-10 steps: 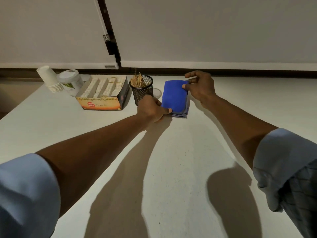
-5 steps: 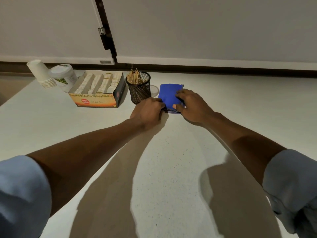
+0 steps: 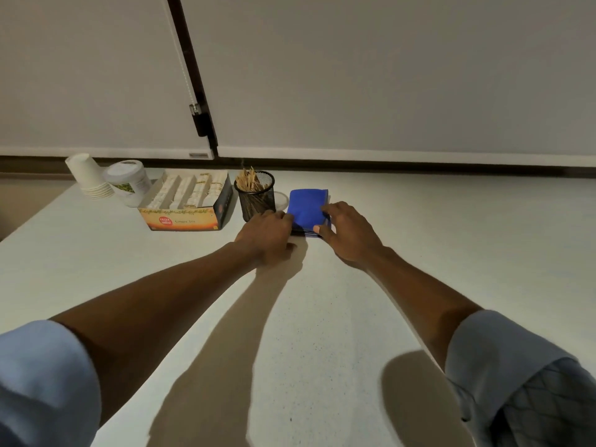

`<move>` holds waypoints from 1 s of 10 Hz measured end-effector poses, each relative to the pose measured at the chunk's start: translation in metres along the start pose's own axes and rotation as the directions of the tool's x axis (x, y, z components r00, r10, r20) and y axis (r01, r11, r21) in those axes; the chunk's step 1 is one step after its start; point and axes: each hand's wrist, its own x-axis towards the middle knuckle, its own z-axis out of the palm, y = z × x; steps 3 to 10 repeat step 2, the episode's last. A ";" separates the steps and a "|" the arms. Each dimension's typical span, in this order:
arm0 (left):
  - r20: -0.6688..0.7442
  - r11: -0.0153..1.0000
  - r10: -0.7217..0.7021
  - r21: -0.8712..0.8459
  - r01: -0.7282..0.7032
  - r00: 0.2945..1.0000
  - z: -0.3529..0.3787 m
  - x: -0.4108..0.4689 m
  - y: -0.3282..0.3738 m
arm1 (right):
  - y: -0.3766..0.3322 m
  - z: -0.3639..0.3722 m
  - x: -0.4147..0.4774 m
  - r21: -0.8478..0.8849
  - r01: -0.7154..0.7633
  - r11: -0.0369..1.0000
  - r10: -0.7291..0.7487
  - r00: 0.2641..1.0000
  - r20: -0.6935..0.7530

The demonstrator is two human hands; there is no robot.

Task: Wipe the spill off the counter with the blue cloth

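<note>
The blue cloth [image 3: 306, 206] lies folded on the white counter [image 3: 322, 317], just right of a black mesh cup. My left hand [image 3: 267, 233] grips its near left edge, fingers curled on the fabric. My right hand [image 3: 348, 233] rests on the cloth's near right part, thumb at its front corner and fingers laid over the top. No spill is visible on the counter.
Left of the cloth stand a black mesh cup of wooden sticks [image 3: 255, 195], an open tea box [image 3: 188, 204], a white lidded tub [image 3: 129, 180] and stacked paper cups [image 3: 88, 175]. A small clear lid [image 3: 282, 200] lies behind the cup. A wall panel rises at the back.
My right hand came down from the cloth's far right corner onto its near right part and now presses it flat. My left hand stayed at the near left edge.
</note>
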 end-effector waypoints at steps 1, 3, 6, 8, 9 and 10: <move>-0.046 0.999 0.045 0.005 -0.044 0.998 -0.013 -0.022 0.001 | -0.003 -0.005 -0.026 0.027 -0.006 1.000 0.007 0.999 -0.047; -0.046 0.998 0.052 0.044 -0.050 0.998 -0.024 -0.048 0.001 | -0.015 -0.017 -0.050 0.005 -0.043 0.999 0.043 0.997 -0.059; -0.046 0.998 0.052 0.044 -0.050 0.998 -0.024 -0.048 0.001 | -0.015 -0.017 -0.050 0.005 -0.043 0.999 0.043 0.997 -0.059; -0.046 0.998 0.052 0.044 -0.050 0.998 -0.024 -0.048 0.001 | -0.015 -0.017 -0.050 0.005 -0.043 0.999 0.043 0.997 -0.059; -0.046 0.998 0.052 0.044 -0.050 0.998 -0.024 -0.048 0.001 | -0.015 -0.017 -0.050 0.005 -0.043 0.999 0.043 0.997 -0.059; -0.046 0.998 0.052 0.044 -0.050 0.998 -0.024 -0.048 0.001 | -0.015 -0.017 -0.050 0.005 -0.043 0.999 0.043 0.997 -0.059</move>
